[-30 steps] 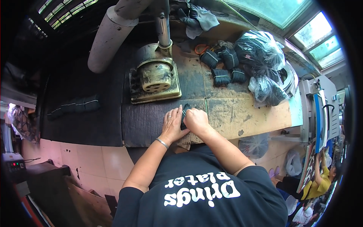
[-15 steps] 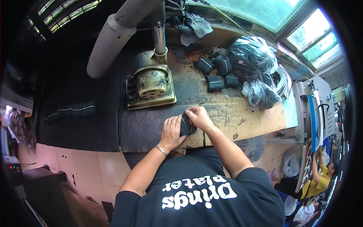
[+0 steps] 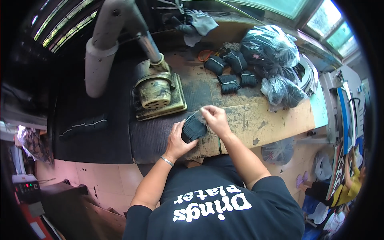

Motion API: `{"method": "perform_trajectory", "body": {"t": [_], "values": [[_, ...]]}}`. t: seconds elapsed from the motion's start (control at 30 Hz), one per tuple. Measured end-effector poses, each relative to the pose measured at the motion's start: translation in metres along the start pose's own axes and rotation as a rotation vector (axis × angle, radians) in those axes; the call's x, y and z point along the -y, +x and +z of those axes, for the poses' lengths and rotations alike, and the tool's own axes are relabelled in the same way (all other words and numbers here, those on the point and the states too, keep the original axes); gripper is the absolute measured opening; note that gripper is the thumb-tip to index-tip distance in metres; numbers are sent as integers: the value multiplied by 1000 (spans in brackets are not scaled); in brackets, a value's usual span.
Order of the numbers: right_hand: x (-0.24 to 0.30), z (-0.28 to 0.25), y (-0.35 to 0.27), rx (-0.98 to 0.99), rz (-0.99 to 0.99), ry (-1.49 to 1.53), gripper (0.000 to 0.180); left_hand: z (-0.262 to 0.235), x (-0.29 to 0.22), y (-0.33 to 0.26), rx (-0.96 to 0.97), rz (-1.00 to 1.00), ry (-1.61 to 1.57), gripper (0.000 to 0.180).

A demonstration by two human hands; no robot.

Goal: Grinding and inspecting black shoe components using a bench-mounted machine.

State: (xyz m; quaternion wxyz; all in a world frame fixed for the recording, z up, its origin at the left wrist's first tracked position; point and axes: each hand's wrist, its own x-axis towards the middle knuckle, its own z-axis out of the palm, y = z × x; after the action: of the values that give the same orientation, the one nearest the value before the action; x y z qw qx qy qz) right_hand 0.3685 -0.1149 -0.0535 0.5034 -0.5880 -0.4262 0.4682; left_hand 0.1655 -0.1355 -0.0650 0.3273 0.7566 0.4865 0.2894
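Plainly, in the head view, the readable writing is the large white lettering, in two lines, on the wearer's black shirt [image 3: 216,212], upside down from here. The dark bundle [image 3: 195,130] of thin strands sits in the left hand [image 3: 179,141], which is half curled, thumb along the near side and fingers against the left side. The right hand [image 3: 215,120] is at the bundle's upper right corner, its thumb and forefinger pinched together on a pale band [image 3: 191,117] that crosses the strands. Whether the bundle rests on the cardboard [image 3: 250,126] or is slightly lifted, I cannot tell. It is near the bench's front edge, with the stained machine head [image 3: 154,94] just beyond, to the left. Rightward, cardboard stretches from the right hand toward four banded bundles [image 3: 229,84] and the plastic bags [image 3: 282,91].
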Motion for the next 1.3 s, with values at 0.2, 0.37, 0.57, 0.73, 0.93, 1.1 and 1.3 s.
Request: {"method": "perform_trajectory", "body": {"t": [0.2, 0.37, 0.57, 0.73, 0.93, 1.1, 1.3], "values": [[-54, -59, 52, -291, -21, -524, 33, 4, 24, -8, 70, 131, 115, 94], [-30, -82, 43, -297, -143, -1072, 36, 4, 37, -12, 198, 147, 182, 96], [-10, 2, 19, 424, -552, -704, 29, 6, 38, -15, 166, 121, 105, 96], [-6, 18, 27, 672, -547, -1064, 16, 9, 41, -18, 147, 95, 104, 98], [-16, 3, 30, 452, -294, -706, 19, 9, 39, -16, 139, 109, 70, 100], [-27, -14, 40, 252, 266, -137, 26, 7, 41, -15, 161, 118, 62, 97], [-11, -28, 44, 242, 225, 130, 32, 6, 38, -14, 116, 170, 66, 88]]}}
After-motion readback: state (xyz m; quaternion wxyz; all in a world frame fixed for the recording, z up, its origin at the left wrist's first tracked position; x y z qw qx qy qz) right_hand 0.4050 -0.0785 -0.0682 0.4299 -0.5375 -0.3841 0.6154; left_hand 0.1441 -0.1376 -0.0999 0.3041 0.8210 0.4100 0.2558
